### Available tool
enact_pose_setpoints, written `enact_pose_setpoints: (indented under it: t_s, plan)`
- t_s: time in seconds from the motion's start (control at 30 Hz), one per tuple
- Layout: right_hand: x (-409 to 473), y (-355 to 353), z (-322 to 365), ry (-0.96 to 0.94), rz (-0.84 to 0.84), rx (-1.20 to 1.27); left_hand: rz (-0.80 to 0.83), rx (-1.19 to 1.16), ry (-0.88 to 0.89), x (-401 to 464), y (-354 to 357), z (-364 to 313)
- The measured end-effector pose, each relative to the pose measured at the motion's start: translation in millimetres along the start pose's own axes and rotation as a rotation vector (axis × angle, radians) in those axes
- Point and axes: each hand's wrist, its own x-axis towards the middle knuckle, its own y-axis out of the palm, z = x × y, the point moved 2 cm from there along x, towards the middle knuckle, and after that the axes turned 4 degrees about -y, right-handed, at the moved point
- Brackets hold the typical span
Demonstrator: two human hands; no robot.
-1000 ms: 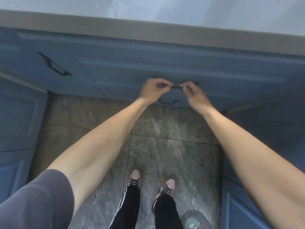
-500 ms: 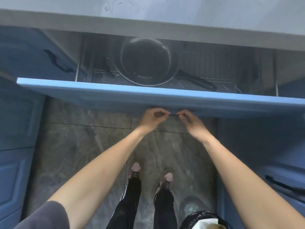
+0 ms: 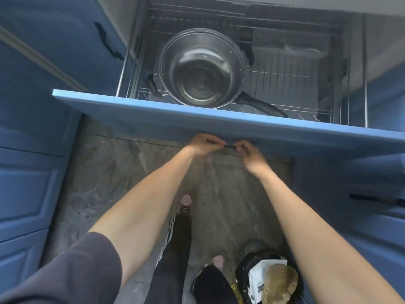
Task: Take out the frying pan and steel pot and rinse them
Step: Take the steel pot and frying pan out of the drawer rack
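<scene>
My pulled-out blue drawer (image 3: 219, 119) carries a wire rack (image 3: 285, 84); the steel pot (image 3: 201, 69) sits at its left, over a black-handled frying pan (image 3: 263, 106) by the front edge.

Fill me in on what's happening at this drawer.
A person stands at blue kitchen cabinets, with the left hand and the right hand both gripping the small dark handle on the front of a pulled-out drawer. Inside, on a wire rack, a steel pot sits on top of a dark frying pan, whose long handle pokes out to the right. Neither has been lifted out yet.
</scene>
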Motion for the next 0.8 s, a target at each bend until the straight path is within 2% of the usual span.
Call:
enact_pose_setpoints:
  t_s: [0.2, 0.5, 0.7, 0.8]
  plan:
    - [-29.8, 17.3, -5.2, 0.116, -0.023, -0.012, -0.026, -0.056, -0.045, -31.4, 16.9, 19.1]
    - [-58.6, 37.0, -28.5, 0.093, -0.027, 0.039, -0.034, -0.099, -0.015, -60.0, 31.2, 43.5]
    - [-67.8, 47.2, -32.7, 0.095, -0.058, 0.041, -0.2, -0.17, 0.052, -74.4, 49.9, 63.3]
    - [-65.3, 46.4, -30.3, 0.082, -0.079, 0.055, -0.221, -0.176, 0.09, -72.5, 53.6, 66.2]
